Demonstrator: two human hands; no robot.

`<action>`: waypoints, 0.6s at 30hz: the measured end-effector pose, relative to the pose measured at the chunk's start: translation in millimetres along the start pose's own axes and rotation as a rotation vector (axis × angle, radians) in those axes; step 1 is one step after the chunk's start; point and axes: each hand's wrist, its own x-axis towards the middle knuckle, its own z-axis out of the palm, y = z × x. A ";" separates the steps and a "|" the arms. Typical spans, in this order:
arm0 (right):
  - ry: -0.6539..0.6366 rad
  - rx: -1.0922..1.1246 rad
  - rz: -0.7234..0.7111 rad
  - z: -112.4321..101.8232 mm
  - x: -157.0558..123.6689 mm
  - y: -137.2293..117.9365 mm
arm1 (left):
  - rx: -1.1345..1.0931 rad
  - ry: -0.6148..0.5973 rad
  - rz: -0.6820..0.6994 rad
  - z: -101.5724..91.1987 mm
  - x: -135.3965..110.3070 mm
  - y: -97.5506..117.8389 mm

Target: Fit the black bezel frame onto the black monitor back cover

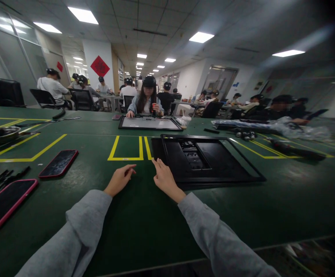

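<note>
My left hand is above the green table, fingers pointing right and loosely stretched, with nothing visible in it. Beside the left edge of a black rectangular panel, my right hand extends its fingers forward. It overlaps the panel's edge in view; whether it touches is unclear. The panel lies flat under a loose-looking black frame, with a recessed section of small parts in its middle. Yellow tape outlines mark the table just beyond my hands.
Left are two phones in red and pink cases, small black parts and a metal bowl. Opposite, a person holds a tool over another panel. Black rollers and plastic-wrapped pieces lie right.
</note>
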 end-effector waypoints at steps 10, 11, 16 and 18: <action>0.050 0.290 -0.268 -4.1 -15.0 -64.0 | -0.379 0.115 -0.093 36.5 6.4 10.4; 0.069 0.317 -0.268 -6.5 -14.5 -62.7 | -0.398 0.119 -0.099 36.2 7.9 8.5; 0.218 0.423 -0.254 -18.0 -6.5 -51.3 | -0.421 0.180 -0.140 38.5 15.1 6.5; 0.298 0.405 -0.254 -21.7 -2.1 -42.7 | -0.409 0.245 -0.173 37.5 18.2 6.9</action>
